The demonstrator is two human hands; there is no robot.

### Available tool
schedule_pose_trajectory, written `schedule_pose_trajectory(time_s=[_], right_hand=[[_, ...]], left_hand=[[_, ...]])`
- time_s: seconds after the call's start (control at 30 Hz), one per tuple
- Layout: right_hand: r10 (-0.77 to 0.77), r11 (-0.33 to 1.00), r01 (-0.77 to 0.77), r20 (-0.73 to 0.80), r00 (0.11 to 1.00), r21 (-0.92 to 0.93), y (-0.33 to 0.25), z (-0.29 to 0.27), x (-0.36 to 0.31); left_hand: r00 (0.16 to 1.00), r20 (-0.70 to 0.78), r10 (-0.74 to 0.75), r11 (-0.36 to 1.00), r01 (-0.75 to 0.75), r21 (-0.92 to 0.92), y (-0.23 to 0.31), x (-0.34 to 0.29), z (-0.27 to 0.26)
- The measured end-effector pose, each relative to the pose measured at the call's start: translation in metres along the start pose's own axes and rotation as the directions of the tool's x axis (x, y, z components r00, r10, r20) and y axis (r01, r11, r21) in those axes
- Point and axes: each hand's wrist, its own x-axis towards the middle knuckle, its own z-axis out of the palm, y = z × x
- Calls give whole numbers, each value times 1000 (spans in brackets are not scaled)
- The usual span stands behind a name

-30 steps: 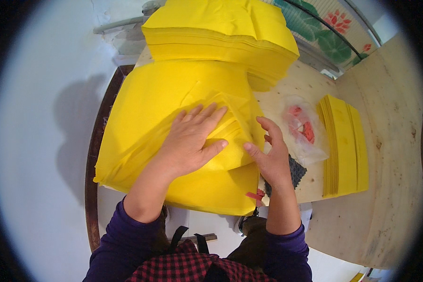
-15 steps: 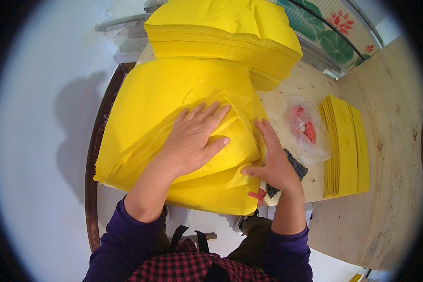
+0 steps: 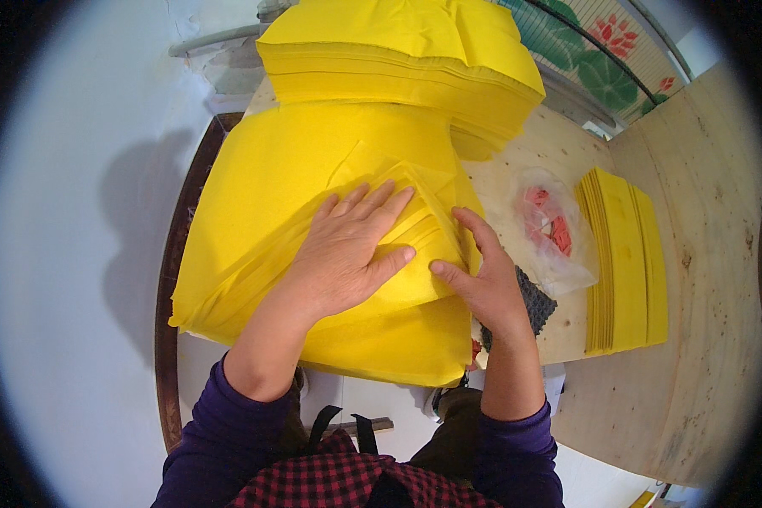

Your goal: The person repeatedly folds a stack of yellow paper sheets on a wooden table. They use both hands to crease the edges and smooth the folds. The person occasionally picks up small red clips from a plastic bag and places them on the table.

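Under the left hand (image 3: 339,250): a broad, thick pile of soft yellow cloth-like sheets (image 3: 271,186), its upper layers lying askew, with slanting, fanned edges (image 3: 425,235) running past the thumb and fingertips.
Left palm: laid flat on the pile, fingers spread forward, thumb out to the right; it presses down and clasps nothing.
Right hand (image 3: 489,284): at the pile's right edge, just beside the left thumb, fingers bent and thumb held apart, unclenched with nothing gripped; whether its fingertips brush the cloth or hover over it is hard to tell.
Beyond the left fingertips: a tall, squared stack of yellow sheets (image 3: 398,72), its top creased.
Right of the right hand: a crumpled clear plastic bag (image 3: 574,275) with red pieces (image 3: 560,235) in it, and, farther out, a narrow block of layered yellow sheets (image 3: 622,262), both on a pale plywood surface (image 3: 516,165).
Beside the right wrist: a dark grey, ragged-edged, textured scrap (image 3: 537,305), partly hidden by the hand.
Behind both wrists: purple sleeves (image 3: 220,436).
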Motion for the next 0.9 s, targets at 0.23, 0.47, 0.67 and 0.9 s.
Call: schedule_pose_trajectory(time_s=[0.23,0.47,0.67,0.9], right_hand=[[6,997,0,81,997,-71,0,-6,-3],[-113,993,116,111,987,-28,-3,-31,-7],[-5,1000,6,-18,1000,29,6,-2,2],[-33,996,40,77,997,-86,0,-7,-1]], left_hand=[[1000,1,3,1000,-3,10,-2,0,1],[1000,1,4,1000,-4,11,-1,0,2],[1000,-3,10,1000,-10,11,-1,1,2],[1000,-10,19,1000,-19,7,-1,0,0]])
